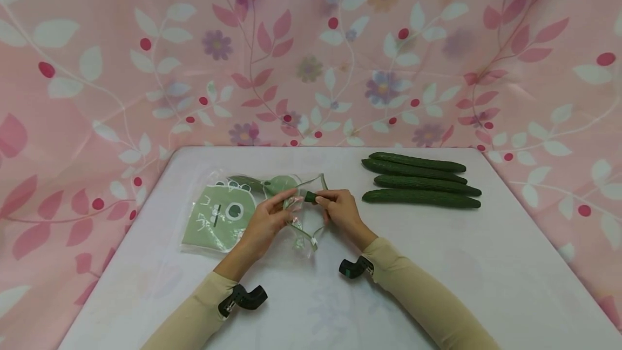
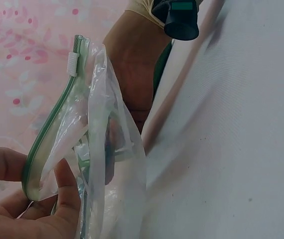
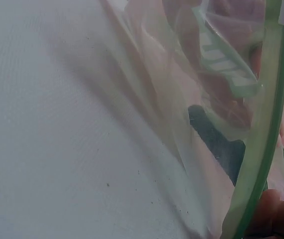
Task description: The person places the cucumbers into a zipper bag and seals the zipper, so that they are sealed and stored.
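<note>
A clear zip bag with a green zipper edge lies under both hands, its mouth spread apart. My left hand holds the zipper side of the mouth; in the left wrist view the left hand has its fingers around that green edge. Inside the bag lies a cucumber, partly covered by the green print. My right hand pinches a dark green cucumber end at the mouth. In the right wrist view, clear plastic and the green zipper cover much of the work.
Several cucumbers lie side by side at the back right of the white table. At left is a flat clear bag with a green cartoon face. A pink floral cloth hangs behind. Each wrist carries a black camera mount.
</note>
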`<state>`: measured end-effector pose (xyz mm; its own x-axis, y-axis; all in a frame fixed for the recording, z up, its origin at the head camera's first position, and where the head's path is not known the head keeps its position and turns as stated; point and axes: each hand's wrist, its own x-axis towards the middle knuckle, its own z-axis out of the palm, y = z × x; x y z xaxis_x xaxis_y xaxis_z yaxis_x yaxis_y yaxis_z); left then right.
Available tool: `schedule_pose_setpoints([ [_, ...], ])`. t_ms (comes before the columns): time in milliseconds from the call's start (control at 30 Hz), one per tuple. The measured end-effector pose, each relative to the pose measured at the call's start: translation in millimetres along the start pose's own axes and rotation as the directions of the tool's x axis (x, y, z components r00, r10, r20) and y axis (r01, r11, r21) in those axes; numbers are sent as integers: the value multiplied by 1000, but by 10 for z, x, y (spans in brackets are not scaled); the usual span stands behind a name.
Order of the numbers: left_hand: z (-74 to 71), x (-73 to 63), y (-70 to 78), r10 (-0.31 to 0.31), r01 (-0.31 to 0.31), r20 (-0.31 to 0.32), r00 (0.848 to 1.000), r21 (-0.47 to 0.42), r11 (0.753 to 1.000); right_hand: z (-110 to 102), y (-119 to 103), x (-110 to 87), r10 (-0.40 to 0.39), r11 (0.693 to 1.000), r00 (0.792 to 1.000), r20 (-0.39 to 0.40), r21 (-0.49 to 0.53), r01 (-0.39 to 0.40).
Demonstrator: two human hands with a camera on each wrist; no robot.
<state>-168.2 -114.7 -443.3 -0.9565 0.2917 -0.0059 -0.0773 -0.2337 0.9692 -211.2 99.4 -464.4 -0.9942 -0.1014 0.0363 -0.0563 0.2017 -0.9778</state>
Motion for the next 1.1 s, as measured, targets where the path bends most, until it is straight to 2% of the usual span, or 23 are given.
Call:
schedule_pose_setpoints([
  [300, -6, 2, -13, -3, 3, -1, 1000, -4, 1000, -15, 45, 34, -36, 992, 999, 20, -120, 38],
  [533, -12, -5, 19, 15, -15, -8, 1000, -23, 1000, -79, 74, 23, -132, 957, 991, -22, -262, 122],
  [733, -22, -3, 21, 17, -17, 1, 1000, -14, 1000, -81, 95, 38, -190, 949, 979, -69, -268, 165],
  [967, -27, -7, -11, 6, -6, 8, 1000, 5, 1000, 28, 95, 79, -172, 981, 982, -85, -108, 162],
  [1100, -19, 0, -18, 4, -4, 4, 1000, 16, 1000, 42, 101, 103, -182, 967, 978, -98, -196, 161],
])
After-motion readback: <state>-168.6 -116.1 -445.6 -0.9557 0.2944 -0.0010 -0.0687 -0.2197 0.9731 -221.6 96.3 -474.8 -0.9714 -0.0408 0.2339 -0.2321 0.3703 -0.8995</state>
